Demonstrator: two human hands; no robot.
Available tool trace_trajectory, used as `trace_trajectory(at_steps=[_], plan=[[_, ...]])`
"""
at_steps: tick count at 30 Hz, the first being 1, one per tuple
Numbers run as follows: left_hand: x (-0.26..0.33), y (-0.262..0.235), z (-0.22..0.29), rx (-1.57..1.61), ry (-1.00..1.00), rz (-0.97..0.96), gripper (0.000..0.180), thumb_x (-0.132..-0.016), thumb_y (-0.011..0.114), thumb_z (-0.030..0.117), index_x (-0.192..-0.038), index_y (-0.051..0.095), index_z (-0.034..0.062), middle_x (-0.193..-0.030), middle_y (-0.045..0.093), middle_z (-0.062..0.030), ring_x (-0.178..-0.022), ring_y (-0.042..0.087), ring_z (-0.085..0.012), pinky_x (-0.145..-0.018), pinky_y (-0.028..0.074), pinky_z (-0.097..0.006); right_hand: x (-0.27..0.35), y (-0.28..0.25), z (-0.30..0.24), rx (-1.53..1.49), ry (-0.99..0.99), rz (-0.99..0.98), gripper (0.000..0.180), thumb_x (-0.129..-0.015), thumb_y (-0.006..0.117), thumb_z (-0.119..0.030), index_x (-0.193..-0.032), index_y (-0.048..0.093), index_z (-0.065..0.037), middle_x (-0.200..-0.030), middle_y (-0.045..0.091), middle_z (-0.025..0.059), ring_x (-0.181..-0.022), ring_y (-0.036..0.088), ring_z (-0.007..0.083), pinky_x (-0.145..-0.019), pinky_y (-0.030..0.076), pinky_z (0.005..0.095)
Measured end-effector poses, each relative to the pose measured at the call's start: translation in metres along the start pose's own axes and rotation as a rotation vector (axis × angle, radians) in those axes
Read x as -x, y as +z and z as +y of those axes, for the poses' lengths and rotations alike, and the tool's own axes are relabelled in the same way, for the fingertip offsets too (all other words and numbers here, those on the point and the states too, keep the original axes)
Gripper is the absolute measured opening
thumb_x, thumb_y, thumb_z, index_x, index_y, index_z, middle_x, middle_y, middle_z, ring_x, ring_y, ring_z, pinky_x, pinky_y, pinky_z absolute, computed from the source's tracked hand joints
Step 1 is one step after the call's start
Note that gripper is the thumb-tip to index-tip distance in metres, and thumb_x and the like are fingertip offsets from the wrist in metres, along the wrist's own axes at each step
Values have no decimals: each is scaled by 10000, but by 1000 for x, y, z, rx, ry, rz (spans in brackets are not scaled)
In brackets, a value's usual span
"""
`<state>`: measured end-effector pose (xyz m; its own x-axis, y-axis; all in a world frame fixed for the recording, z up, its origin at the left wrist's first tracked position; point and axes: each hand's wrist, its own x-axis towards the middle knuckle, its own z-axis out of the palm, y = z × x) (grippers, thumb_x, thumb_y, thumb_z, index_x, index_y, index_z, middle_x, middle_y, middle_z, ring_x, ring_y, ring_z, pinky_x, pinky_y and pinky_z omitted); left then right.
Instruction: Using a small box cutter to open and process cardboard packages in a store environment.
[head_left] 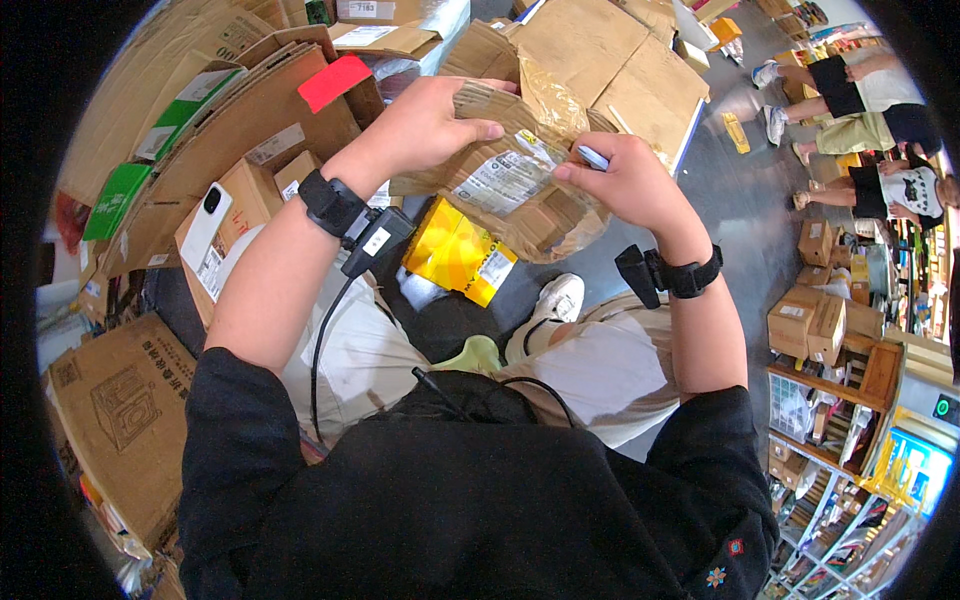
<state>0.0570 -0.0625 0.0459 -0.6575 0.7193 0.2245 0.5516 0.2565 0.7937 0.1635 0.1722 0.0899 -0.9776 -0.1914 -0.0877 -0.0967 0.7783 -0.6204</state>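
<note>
A crumpled brown cardboard parcel (520, 185) with a white shipping label and shiny tape is held up in front of me. My left hand (425, 125) grips its upper left edge, fingers curled over the top. My right hand (620, 175) rests on the parcel's right side and pinches a small light blue tool (592, 157) against it. Both wrists wear black bands with small devices. A yellow packet (458, 252) lies on the floor just below the parcel, between my knees.
Cardboard boxes are stacked at the left, one carrying a white phone (205, 225) and one a red tag (333, 82). Flattened cardboard (600, 60) lies ahead. Other people sit at the upper right near small boxes (810, 320) and shelving.
</note>
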Motion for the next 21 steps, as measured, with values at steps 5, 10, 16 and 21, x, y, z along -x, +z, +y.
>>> trace_trajectory(at_steps=[5, 10, 16, 21], plan=[[0, 2, -4, 35, -113, -44, 361, -854, 699, 199, -1162, 637, 20, -1060, 704, -131, -923, 660, -195, -850, 496, -331, 4, 1, 7, -5, -11, 42, 282, -841, 730, -261, -824, 621, -2, -666, 555, 81, -620, 459, 150, -593, 421, 309], [0, 5, -13, 93, -84, -19, 336, -858, 705, 210, -1122, 644, 11, -1007, 713, -111, -883, 644, -165, -837, 496, -325, 8, 0, 5, -31, 50, 40, 282, -836, 735, -263, -820, 624, -4, -661, 556, 74, -623, 464, 140, -595, 418, 302], [0, 5, -34, 15, -175, 69, 351, -860, 704, 245, -1096, 653, -9, -967, 712, -136, -875, 655, -180, -813, 503, -327, 3, -5, 2, -80, 220, 41, 244, -845, 704, -266, -959, 696, -51, -791, 676, 114, -692, 590, 189, -688, 481, 326], [-8, -9, -59, 593, -232, 394, 340, -891, 675, 203, -1109, 638, -56, -1028, 706, -104, -916, 673, -185, -798, 524, -336, -8, -23, 40, -219, 80, 727, 329, -826, 749, -247, -1039, 695, -2, -790, 651, 7, -716, 571, 86, -673, 482, 253]])
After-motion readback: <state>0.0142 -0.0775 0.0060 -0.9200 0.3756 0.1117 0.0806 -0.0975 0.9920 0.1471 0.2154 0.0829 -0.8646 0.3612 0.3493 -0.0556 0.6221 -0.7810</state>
